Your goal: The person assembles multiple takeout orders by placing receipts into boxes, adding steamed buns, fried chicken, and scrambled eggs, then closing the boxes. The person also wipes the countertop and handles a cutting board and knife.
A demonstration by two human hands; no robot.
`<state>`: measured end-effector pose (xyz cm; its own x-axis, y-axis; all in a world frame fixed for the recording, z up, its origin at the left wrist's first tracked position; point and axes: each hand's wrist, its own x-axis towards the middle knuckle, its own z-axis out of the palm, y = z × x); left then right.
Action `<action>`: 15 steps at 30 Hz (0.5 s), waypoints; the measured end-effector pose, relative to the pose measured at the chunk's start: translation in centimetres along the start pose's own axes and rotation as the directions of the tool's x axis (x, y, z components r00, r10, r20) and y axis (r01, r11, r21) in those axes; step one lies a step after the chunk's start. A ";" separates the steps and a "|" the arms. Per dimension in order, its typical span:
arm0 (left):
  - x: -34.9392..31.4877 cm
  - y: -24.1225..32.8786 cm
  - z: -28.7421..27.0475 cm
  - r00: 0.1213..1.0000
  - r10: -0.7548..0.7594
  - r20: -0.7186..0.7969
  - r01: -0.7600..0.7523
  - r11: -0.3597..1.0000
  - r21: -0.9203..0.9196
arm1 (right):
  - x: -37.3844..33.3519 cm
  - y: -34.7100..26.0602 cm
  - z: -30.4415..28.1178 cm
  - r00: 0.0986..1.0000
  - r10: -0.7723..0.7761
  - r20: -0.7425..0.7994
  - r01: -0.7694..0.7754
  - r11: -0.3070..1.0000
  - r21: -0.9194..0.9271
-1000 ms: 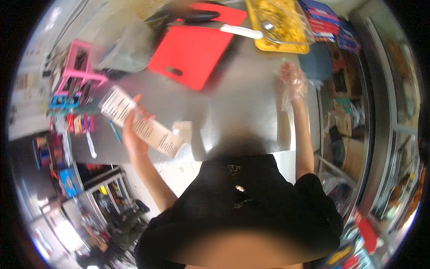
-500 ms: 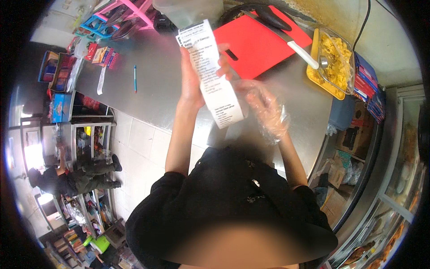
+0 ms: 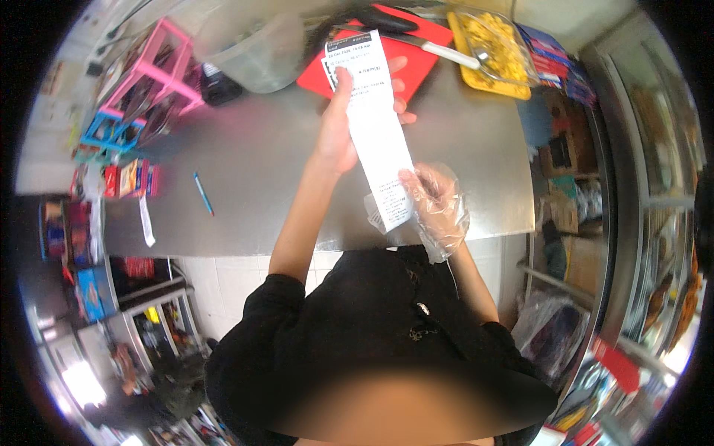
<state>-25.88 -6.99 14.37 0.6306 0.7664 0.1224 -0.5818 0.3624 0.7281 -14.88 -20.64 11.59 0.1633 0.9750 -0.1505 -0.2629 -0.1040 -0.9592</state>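
A long white paper receipt (image 3: pixel 375 126) with dark print is stretched over the steel table, between both my hands. My bare left hand (image 3: pixel 342 130) holds its upper part, with the thumb on the printed face and the fingers behind it. On my right hand (image 3: pixel 437 197) is a clear plastic glove; its thumb and fingers pinch the lower right edge of the paper. Behind the receipt's top lies a red cutting board (image 3: pixel 420 70). A knife with a white handle (image 3: pixel 450 54) and a dark, long object (image 3: pixel 383 18) rest on the board.
The steel table (image 3: pixel 282 141) carries a yellow tray (image 3: pixel 502 88) of yellow pieces with a clear container at right. To the left are a blue pen (image 3: pixel 203 193), another paper strip (image 3: pixel 147 223), small boxes (image 3: pixel 134 178), a pink-and-blue rack (image 3: pixel 152 74) and a translucent tub (image 3: pixel 260 56).
The view has turned and shifted. My gloved right hand, beside the paper before, now pinches the receipt's lower edge. My left hand keeps its hold near the top.
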 end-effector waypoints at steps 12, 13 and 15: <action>1.1 -3.1 2.1 0.921 -0.156 0.356 0.284 0.895 -0.344 | -7.6 2.4 -6.3 0.915 -0.220 -0.339 0.135 0.957 -0.257; 1.2 -3.4 2.4 0.921 -0.162 0.355 0.289 0.895 -0.340 | -8.0 2.4 -7.4 0.902 -0.188 -0.388 0.090 0.962 -0.258; 1.1 -3.9 3.0 0.933 -0.177 0.312 0.275 0.911 -0.306 | -8.7 2.3 -9.3 0.884 -0.165 -0.437 0.056 0.966 -0.251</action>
<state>-21.38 -9.11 13.68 0.8519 0.4857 0.1958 -0.5139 0.7035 0.4908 -8.08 -31.23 8.44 0.6036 0.7933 -0.0793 -0.0062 -0.0949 -0.9955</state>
